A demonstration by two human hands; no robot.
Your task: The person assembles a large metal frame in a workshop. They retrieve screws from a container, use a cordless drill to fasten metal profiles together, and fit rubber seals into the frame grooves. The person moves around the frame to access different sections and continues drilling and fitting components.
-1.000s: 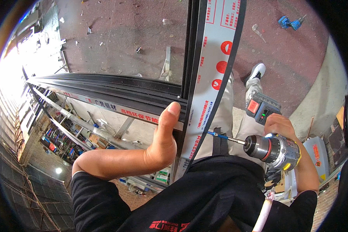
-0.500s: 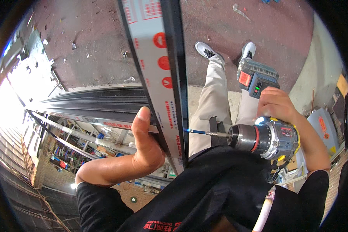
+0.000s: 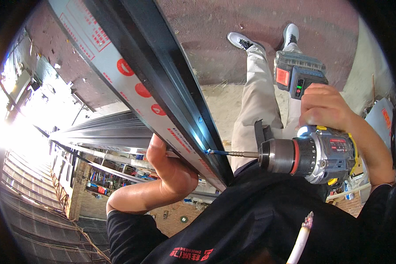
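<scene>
While the right hand grips a cordless drill, the left hand braces a dark metal frame bar.

The drill's bit lies level, its tip touching the bar's edge just beside the left thumb; the left palm presses flat, fingers hidden behind the bar's white protective film.

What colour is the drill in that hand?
The drill in the right hand is grey-blue with a red ring and yellow trim; the head view shows it.
</scene>
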